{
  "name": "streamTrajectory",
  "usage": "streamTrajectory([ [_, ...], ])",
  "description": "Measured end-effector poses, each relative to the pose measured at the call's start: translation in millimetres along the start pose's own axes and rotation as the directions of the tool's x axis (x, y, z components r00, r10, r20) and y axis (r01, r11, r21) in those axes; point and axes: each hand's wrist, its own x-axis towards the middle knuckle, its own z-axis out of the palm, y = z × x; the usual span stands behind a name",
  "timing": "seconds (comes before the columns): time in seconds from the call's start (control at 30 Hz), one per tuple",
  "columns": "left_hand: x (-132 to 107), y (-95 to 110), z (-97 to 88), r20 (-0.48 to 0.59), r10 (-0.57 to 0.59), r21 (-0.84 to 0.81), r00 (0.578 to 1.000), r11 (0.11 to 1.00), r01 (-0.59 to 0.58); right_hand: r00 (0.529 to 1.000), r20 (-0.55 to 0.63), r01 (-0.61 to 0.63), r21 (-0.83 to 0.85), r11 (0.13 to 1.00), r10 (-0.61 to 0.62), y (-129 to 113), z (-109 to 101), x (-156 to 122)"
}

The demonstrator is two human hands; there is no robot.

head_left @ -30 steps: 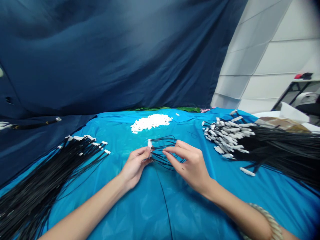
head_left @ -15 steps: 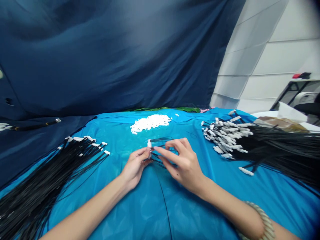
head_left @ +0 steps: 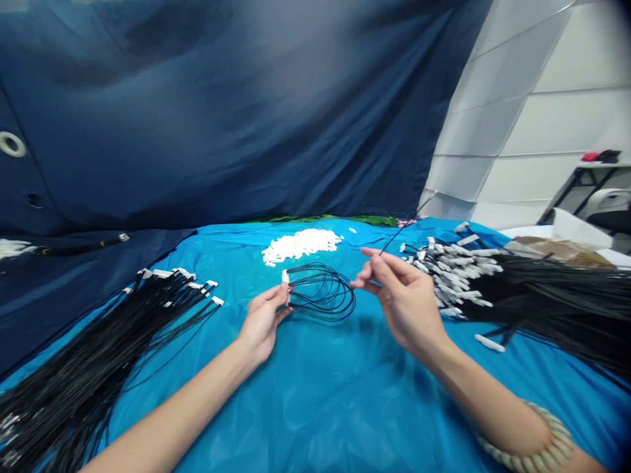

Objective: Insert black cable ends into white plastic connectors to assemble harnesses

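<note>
The person has two bare hands over a bright blue sheet (head_left: pixel 320 407) on the table. Between them is one black cord (head_left: pixel 323 299), wound into a round coil. The loops are thin and lie close together, so they cannot be counted.

The left hand (head_left: pixel 261 322) pinches the left side of the coil between thumb and fingers. It is closed on the cord right where one small white clip (head_left: pixel 284 277) sits. The right hand (head_left: pixel 404 295) is just to the right of the coil. Its thumb and first fingers are pressed tight on the loose end of the same cord, and that end pokes up and to the right past the fingertips. One pale bracelet (head_left: pixel 532 447) is on the right wrist.

There are two big heaps of black cords. The left heap (head_left: pixel 98 355) lies at the near left and fans out, with white tips at its far end. The right heap (head_left: pixel 552 295) lies at the right, with many white tips (head_left: pixel 453 269) bunched just beside the right hand. There are too many cords to count.

One pile of little white bits (head_left: pixel 302 244) sits on the far side of the coil. One single white piece (head_left: pixel 490 342) lies alone at the near edge of the right heap. A dark blue curtain (head_left: pixel 221 112) hangs behind the table.
</note>
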Motion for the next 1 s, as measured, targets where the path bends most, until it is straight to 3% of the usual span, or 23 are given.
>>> streamTrajectory([
  [0.07, -1, -1, -0.3, 0.007, 0.004, 0.009, 1.0, 1.0, -0.004, 0.99, -0.134, 0.052, -0.021, 0.998, -0.054, -5, -3, 3],
  [0.13, -1, -2, 0.0, 0.023, 0.0, 0.015, 1.0, 1.0, 0.0, 0.968, -0.164, 0.157, -0.198, 0.967, -0.191, -7, -4, 2],
  [0.23, -3, -3, 1.8, 0.072, 0.002, 0.02, 0.997, 1.0, -0.004, 0.938, 0.071, 0.331, -0.47, 0.819, -0.339, -7, 2, -7],
  [0.3, -4, -2, 3.6, 0.115, 0.017, 0.016, 0.993, 1.0, -0.019, 0.91, 0.267, 0.414, -0.528, 0.742, -0.318, -3, 9, -15],
  [0.4, -7, -1, 6.2, 0.172, 0.057, 0.013, 0.984, 0.998, -0.06, 0.886, 0.382, 0.451, -0.582, 0.676, -0.263, 6, 17, -24],
  [0.57, -12, -1, 8.1, 0.245, 0.102, 0.054, 0.964, 0.991, -0.118, 0.905, 0.386, 0.408, -0.677, 0.613, -0.177, 13, 19, -27],
  [1.0, -15, -2, 9.0, 0.242, 0.148, 0.101, 0.959, 0.979, -0.176, 0.902, 0.406, 0.416, -0.724, 0.55, -0.146, 11, 18, -26],
])
